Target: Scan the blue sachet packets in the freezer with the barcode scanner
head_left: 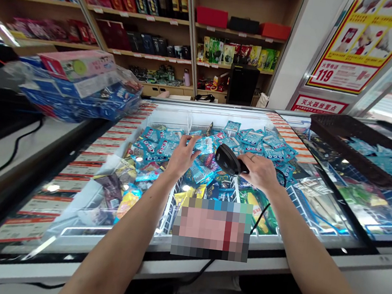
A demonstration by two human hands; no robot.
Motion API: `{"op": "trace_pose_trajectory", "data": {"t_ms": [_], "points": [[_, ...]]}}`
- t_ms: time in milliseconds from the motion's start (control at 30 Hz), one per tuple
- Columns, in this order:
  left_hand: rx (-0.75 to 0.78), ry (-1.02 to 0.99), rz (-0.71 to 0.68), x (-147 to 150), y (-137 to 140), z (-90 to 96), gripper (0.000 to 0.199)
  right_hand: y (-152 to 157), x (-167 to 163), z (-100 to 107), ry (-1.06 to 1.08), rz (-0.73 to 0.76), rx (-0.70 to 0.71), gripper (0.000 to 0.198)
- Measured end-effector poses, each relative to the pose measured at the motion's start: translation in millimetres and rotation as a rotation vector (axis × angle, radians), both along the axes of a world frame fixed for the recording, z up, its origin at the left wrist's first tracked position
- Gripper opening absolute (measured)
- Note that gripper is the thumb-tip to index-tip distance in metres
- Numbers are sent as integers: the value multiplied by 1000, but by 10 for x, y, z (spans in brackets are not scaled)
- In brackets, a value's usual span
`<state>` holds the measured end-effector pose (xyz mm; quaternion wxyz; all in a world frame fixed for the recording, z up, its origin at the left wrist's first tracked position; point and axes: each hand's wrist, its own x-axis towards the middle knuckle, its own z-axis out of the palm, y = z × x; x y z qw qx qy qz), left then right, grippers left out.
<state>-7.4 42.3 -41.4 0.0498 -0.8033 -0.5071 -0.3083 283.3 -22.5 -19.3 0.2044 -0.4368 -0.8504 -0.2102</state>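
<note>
My right hand (259,170) is closed round the handle of a black barcode scanner (227,160), whose head points left. In front of the scanner, my left hand (183,155) has thumb and fingers at a small light-blue packet (205,145) and appears to pinch it by its left end. Many similar blue packets (253,137) lie scattered on the glass top of a chest freezer (78,214), to both sides of my hands. Beneath the glass, wire baskets hold bagged ice creams (129,201). A black cable (260,219) runs down from the scanner.
A dark tray (328,129) with more blue packets stands at the right. At the left, blue boxes in clear plastic (82,89) carry a pink box (78,63). Shelves (143,16) with goods line the back. A blurred patch (211,229) covers the front middle.
</note>
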Motion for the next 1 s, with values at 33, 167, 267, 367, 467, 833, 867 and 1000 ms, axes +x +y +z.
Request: {"op": "trace_pose_trajectory", "data": {"t_ms": [33,167,267,367,467,833,867,1000], "points": [[-1,6,4,-1,0,3,50,3,3,-6,6,-1,14,28],[31,62,108,3,-23,18,55,10,22,-19,28,-21,47,27],[62,93,240,17,-57,32,56,9,38,-19,36,-17,44,26],[76,127,228,31,-74,34,49,10,51,-22,37,-18,46,26],[47,190,103,34,-60,12,39,13,63,-28,34,-34,48,27],[7,132,342,-10,-24,-81,35,32,184,-38,60,-102,36,29],[17,122,359,-17,-24,-85,35,34,199,-39,66,-111,38,29],[35,99,340,-42,-15,-81,39,48,245,-48,95,-165,45,31]]}}
